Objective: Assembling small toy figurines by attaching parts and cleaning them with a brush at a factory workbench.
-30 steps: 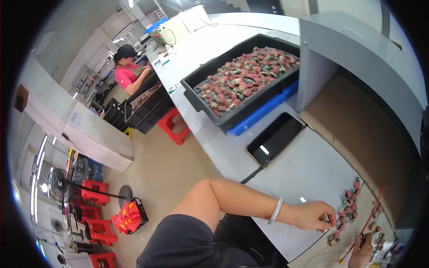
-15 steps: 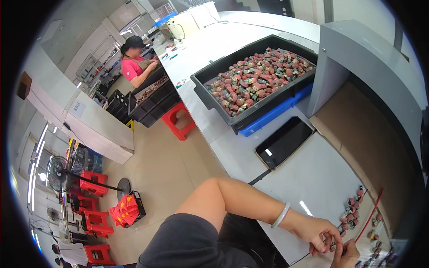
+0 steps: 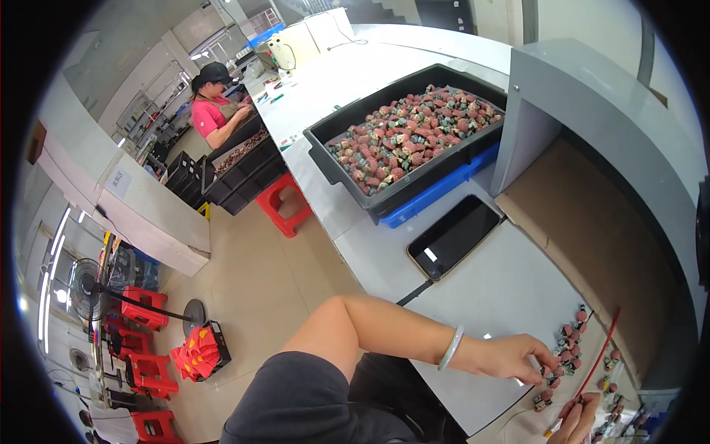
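Note:
My left hand [image 3: 510,359], with a pale bangle on the wrist, reaches over the table to a row of small red-and-grey figures [image 3: 569,346]. Its thumb and fingers are bent round a small figure at the near end, mostly hidden by them. One more figure [image 3: 543,400] lies apart, between my two hands. My right hand [image 3: 577,422], at the lower edge, is closed round a thin red stick [image 3: 600,357] that looks like a brush handle. The stick slants up to the right, and a yellowish tip pokes out below the fingers.
A black tray [image 3: 355,189] full of similar figures rests on a blue bin [image 3: 414,211]. Nearer lies a phone [image 3: 455,237]. A grey curved partition [image 3: 510,126] stands on the right, with more figures [image 3: 612,385] beside it. Across the aisle a person [image 3: 214,111] works near a red stool [image 3: 285,211].
My hands have parted: the left has moved up to the row of figures, the right has dropped slightly lower. A figure now lies between them. The whole view has shifted a little left.

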`<move>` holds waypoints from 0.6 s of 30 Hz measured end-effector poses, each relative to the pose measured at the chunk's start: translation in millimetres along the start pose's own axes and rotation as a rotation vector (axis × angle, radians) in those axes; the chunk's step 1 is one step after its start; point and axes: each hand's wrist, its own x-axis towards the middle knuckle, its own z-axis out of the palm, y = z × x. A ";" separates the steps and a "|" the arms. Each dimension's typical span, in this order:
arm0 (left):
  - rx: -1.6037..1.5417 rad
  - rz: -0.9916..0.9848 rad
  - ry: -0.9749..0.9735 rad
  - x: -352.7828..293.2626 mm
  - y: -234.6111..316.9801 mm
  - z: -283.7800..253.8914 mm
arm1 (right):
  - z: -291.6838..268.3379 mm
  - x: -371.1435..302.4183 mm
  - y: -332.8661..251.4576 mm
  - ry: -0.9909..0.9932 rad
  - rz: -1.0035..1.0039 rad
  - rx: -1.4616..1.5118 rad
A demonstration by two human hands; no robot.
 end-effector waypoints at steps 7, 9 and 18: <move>0.020 0.198 -0.014 -1.6 2.4 -7.5 | 33.0 10.3 -9.7 0.059 -0.012 0.005; -0.022 0.127 -0.014 -3.8 10.3 -7.2 | 30.4 16.1 -12.1 0.021 -0.152 -0.095; 0.126 0.226 -0.046 0.2 4.9 -1.3 | 28.5 18.1 -14.8 -0.088 -0.247 -0.151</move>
